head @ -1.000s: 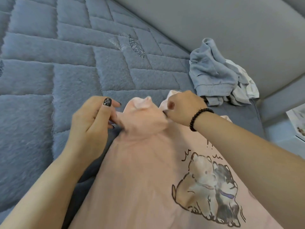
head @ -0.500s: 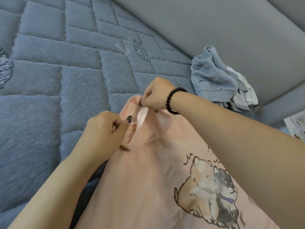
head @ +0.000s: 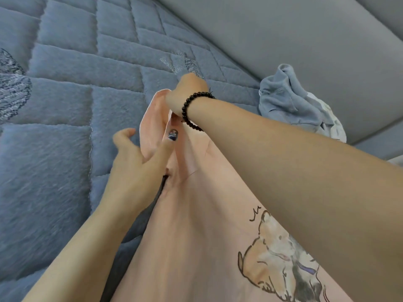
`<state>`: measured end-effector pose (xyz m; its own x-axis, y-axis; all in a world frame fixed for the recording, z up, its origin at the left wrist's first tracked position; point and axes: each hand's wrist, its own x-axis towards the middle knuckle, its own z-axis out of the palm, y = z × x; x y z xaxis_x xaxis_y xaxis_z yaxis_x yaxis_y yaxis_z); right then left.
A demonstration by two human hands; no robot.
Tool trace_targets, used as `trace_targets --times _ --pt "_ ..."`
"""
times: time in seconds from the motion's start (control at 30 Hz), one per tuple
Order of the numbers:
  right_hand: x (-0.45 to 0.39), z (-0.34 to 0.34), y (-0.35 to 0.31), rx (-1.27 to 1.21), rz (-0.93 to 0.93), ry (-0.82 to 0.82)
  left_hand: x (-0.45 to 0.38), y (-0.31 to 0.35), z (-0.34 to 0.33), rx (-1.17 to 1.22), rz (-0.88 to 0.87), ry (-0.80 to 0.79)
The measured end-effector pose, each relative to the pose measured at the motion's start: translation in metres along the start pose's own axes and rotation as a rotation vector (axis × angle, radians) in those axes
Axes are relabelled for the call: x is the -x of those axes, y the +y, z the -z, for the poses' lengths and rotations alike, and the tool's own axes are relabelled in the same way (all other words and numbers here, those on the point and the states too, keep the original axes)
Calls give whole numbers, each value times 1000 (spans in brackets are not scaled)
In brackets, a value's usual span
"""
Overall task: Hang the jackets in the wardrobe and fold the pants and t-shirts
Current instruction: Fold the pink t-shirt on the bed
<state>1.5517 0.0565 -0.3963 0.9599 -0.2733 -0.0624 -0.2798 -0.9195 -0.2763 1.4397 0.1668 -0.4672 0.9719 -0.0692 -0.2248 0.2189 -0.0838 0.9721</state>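
Note:
A pale pink t-shirt point(head: 196, 236) with a cartoon animal print lies on the blue quilted bed point(head: 65, 105), running from the lower right up to the middle. My right hand point(head: 187, 92), with a black bead bracelet at the wrist, grips the end of the shirt's sleeve and holds it stretched away from me. My left hand point(head: 139, 158) is at the sleeve's left side with its fingers spread; the thumb lies against the pink cloth and the fingers are off it.
A crumpled pile of grey-blue and white clothes point(head: 292, 103) lies at the bed's right edge, against the grey padded headboard point(head: 283, 35). A dark garment point(head: 135, 236) shows under the pink shirt's left edge.
My right hand has pulled the sleeve further up and away. My left hand has let go of the cloth and opened its fingers.

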Motion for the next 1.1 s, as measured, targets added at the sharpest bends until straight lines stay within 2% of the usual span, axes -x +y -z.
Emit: trace_targets --times 0.1,0.23,0.33,0.47,0.57,0.7,0.8,0.87,0.9,0.97,1.03,1.1 --pt "1 1 13 -182 -83 36 7 -2 -7 -186 -83 -80" --pt "12 14 44 -469 -226 81 9 0 -10 -161 -333 -74" --pt "28 30 76 -599 -288 97 14 1 -14 -176 -488 -262" --pt "67 40 126 -639 -421 81 23 -8 -30 -293 -516 -519" --pt "97 35 162 -666 -556 55 26 -14 -37 -426 -552 -604" --pt "127 18 195 -593 -659 -58 27 -13 -35 -582 -496 -652" --pt "140 11 203 -538 -715 -173 26 -15 -37 -582 -509 -551" --pt "142 13 205 -567 -726 -166 24 -19 -40 -544 -557 -446" --pt "144 13 206 -562 -705 -112 23 -22 -40 -529 -594 -409" --pt "146 8 206 -476 -600 126 18 -29 -43 -535 -683 -390" --pt "152 -1 199 -347 -351 344 14 -37 -45 -619 -711 -422" --pt "158 -13 193 -211 13 298 14 -41 -45 -704 -665 -460"
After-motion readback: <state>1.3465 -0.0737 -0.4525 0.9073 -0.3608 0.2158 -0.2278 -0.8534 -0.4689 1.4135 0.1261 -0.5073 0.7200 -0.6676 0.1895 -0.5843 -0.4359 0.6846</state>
